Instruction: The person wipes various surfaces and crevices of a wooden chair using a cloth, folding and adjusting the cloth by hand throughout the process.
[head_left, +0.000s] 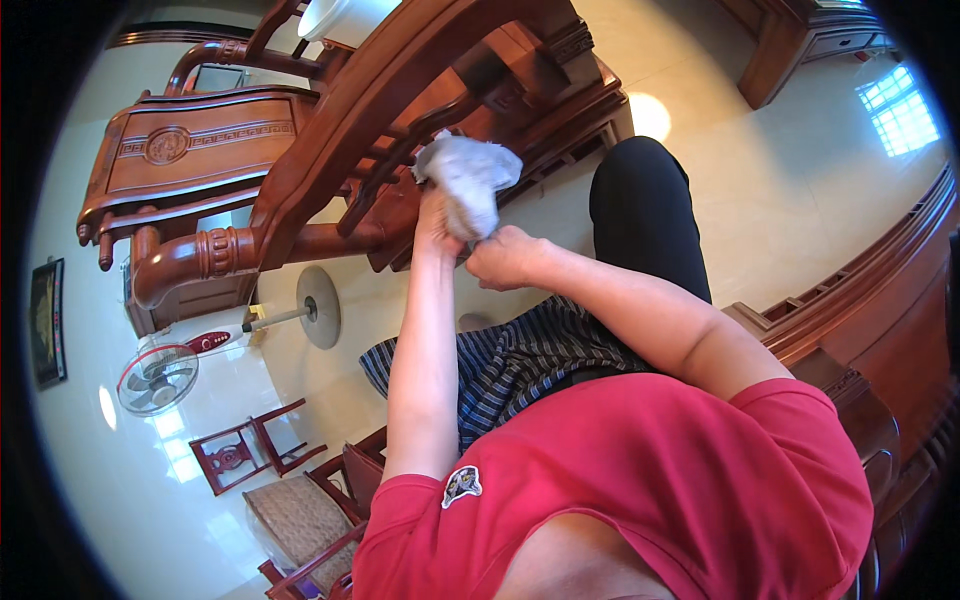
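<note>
A crumpled whitish-grey cloth (468, 170) is bunched up in front of me, close to the dark red-brown wooden armchair (330, 150). My left hand (436, 222) is wrapped round its near left side, most of the fingers hidden behind the fabric. At the cloth's lower end, my right hand (508, 258) is closed in a fist and appears to grip that end. Whether the cloth touches the wood behind it cannot be made out.
Beyond the armchair's curved rail stands a carved wooden chair back (200, 140), with a white container (345, 20) at the top. A fan (158, 378) and small wooden stools (250, 445) are to the left. A wooden bench (880, 330) lies at right.
</note>
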